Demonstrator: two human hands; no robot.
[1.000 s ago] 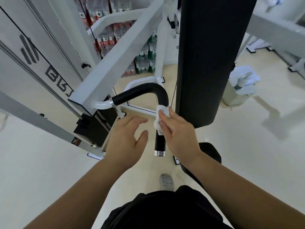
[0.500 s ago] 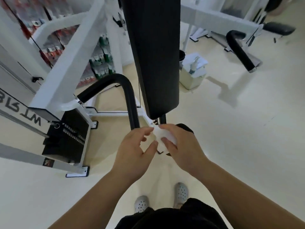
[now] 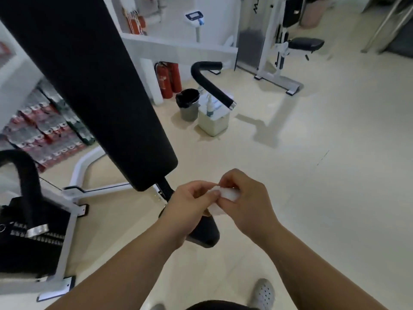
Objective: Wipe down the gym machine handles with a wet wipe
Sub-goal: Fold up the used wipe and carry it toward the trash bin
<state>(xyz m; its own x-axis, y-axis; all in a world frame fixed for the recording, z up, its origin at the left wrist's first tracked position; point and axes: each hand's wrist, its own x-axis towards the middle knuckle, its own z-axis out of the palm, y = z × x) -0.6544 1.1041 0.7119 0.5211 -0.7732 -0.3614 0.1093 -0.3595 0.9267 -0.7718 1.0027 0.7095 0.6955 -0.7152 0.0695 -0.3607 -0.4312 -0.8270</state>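
A crumpled white wet wipe [image 3: 228, 194] is held in mid-air between both hands, in front of the person's waist and just below the lower end of the machine's black back pad [image 3: 89, 86]. The left hand [image 3: 190, 202] pinches one edge between thumb and curled fingers, and the right hand [image 3: 248, 204] curls round the bulk of it. Neither hand touches a handle.

The wipe looks light, limp and damp. It should bunch or fold without resistance, cling to skin, and tear only if stretched hard. It is probably best held as a folded pad across the fingers, so a clean face can wrap round a grip.

The padded right handle [image 3: 210, 83] hangs well apart, beyond the pad, above a grey bin [image 3: 188, 106] and a white box [image 3: 213, 124] on the floor [image 3: 312, 175]. The left handle [image 3: 29, 182] curves down at the picture's left edge. By appearances, the wipe is being refolded before the next handle.
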